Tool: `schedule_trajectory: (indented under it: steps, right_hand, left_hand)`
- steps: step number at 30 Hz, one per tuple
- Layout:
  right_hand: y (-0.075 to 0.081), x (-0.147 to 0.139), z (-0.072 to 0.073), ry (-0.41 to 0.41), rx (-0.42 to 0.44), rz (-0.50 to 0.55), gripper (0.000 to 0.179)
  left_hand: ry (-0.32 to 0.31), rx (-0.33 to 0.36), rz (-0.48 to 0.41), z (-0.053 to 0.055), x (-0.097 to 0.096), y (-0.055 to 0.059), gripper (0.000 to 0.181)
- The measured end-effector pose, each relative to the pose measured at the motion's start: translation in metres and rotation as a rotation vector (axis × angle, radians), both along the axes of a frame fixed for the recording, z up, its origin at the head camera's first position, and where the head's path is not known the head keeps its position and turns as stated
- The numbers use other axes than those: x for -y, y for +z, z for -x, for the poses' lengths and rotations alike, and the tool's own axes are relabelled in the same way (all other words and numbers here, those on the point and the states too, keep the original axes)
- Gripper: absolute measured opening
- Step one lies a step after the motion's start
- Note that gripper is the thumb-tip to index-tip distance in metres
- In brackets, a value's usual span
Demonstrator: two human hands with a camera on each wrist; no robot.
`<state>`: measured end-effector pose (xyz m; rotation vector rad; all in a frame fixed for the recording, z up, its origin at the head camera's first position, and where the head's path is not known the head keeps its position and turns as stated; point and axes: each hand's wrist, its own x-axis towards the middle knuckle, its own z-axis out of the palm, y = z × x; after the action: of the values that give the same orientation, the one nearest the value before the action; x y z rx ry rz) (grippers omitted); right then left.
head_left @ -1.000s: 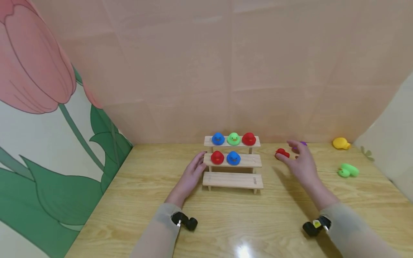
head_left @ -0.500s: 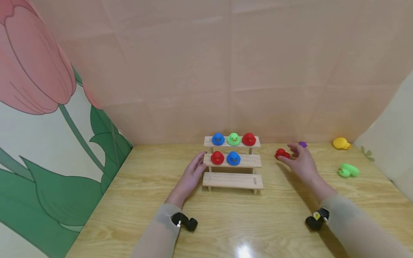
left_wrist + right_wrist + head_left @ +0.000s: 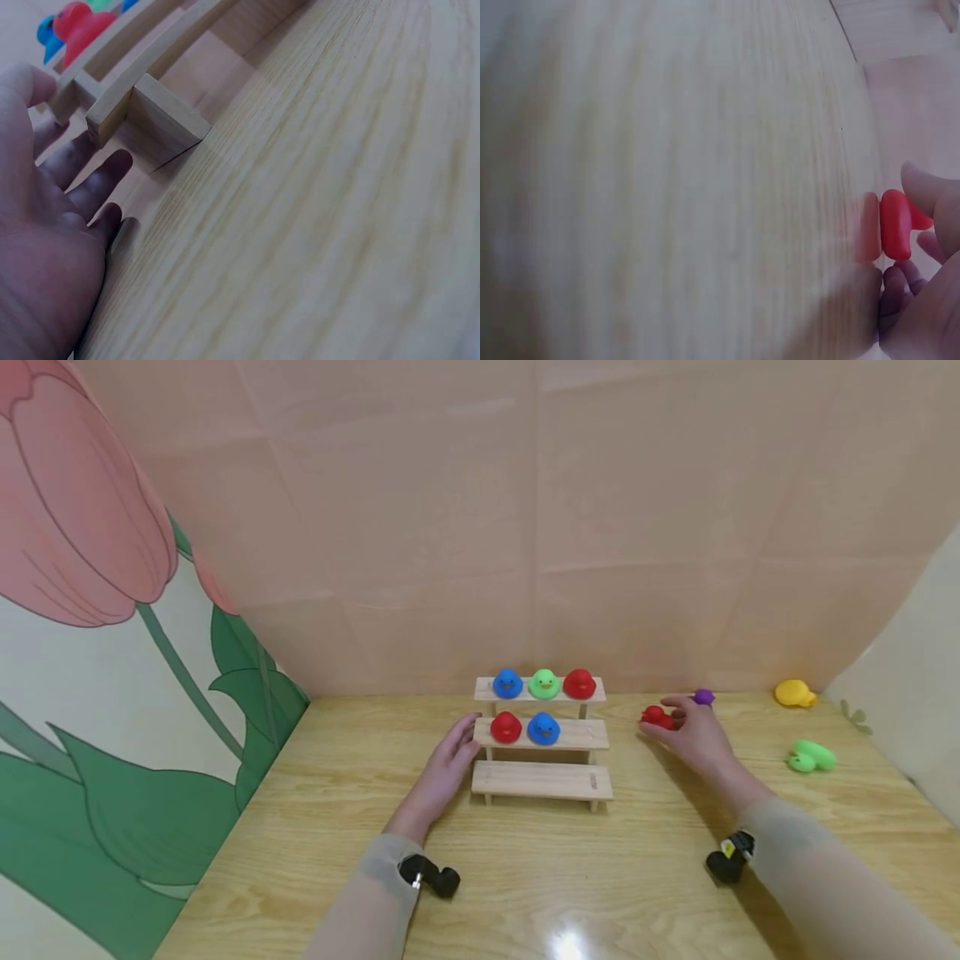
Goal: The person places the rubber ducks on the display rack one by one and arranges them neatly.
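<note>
Right hand (image 3: 930,289) at right edge, partly cut off, thumb (image 3: 924,187) and fingers (image 3: 892,294) near red toy (image 3: 895,225), contact unclear, toy on wood-grained tabletop (image 3: 690,180), reddish reflection (image 3: 868,229) beside it, shadow (image 3: 836,315) near fingers.

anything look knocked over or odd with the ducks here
The green duck on the right of the table looks tipped on its side, its head low beside its body, whereas the five ducks on the wooden stand sit upright. I see no spill or damage.

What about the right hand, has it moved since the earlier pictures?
Yes, slightly: against the wooden rack, the right hand has shifted left, closing in on the tabletop red duck.
</note>
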<state>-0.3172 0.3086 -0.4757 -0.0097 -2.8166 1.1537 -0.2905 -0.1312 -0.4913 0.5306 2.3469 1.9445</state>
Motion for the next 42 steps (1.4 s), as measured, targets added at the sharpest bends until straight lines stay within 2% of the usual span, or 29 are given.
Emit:
schedule_trajectory:
  steps: [9, 19, 26, 32, 36, 42]
  right_hand:
    - [0.003, 0.006, 0.002, -0.035, -0.027, -0.108, 0.082]
    - [-0.002, 0.009, 0.004, -0.088, -0.05, -0.136, 0.067]
    - [-0.001, 0.01, 0.003, -0.072, -0.027, -0.113, 0.064]
    - [0.0, 0.009, 0.001, -0.014, -0.022, -0.082, 0.062]
    - [0.0, 0.009, 0.001, 0.009, -0.036, -0.121, 0.066]
    - [-0.005, 0.006, 0.004, -0.017, -0.027, -0.168, 0.065]
  left_hand:
    - [-0.002, -0.002, -0.009, -0.001, 0.0, 0.001, 0.056]
    - [-0.007, 0.003, -0.009, -0.001, 0.0, 0.002, 0.056]
    - [-0.009, 0.006, -0.013, -0.001, 0.0, 0.002, 0.055]
    - [-0.001, 0.01, -0.016, 0.0, 0.001, 0.001, 0.055]
    - [0.004, 0.01, -0.014, 0.0, 0.001, 0.001, 0.055]
    - [0.005, 0.007, -0.005, -0.001, 0.0, 0.003, 0.057]
